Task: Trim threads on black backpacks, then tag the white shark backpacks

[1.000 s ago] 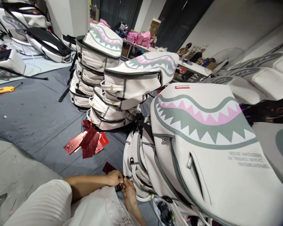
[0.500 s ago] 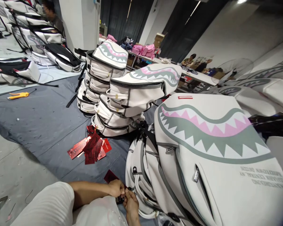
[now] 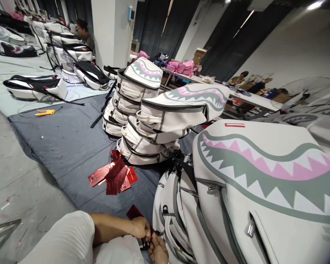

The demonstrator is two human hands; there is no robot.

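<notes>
My left hand (image 3: 141, 227) is closed, its fingers pinched together at the bottom centre. A dark red hang tag (image 3: 134, 212) sticks out from under it. My right hand (image 3: 158, 249) meets it fingertip to fingertip, also pinching; what lies between its fingers is too small to make out. Both hands are right beside a stack of white backpacks (image 3: 178, 205), near their handles. The top backpack (image 3: 264, 146) bears a grey and pink shark-mouth print. To the left of the stack, a bunch of shiny red hang tags (image 3: 115, 176) lies on the dark sheet.
More white backpacks (image 3: 143, 73) are piled further back. A yellow-handled tool (image 3: 46, 112) lies on the dark grey sheet (image 3: 71, 146) at left. Behind are a pillar (image 3: 107, 33), long tables with pink bags (image 3: 181, 67), and people at work.
The view has swung left, so the surroundings appear shifted to the right and slightly down. Both hands stay pinched together beside the backpack stack, with little visible change in their fingers.
</notes>
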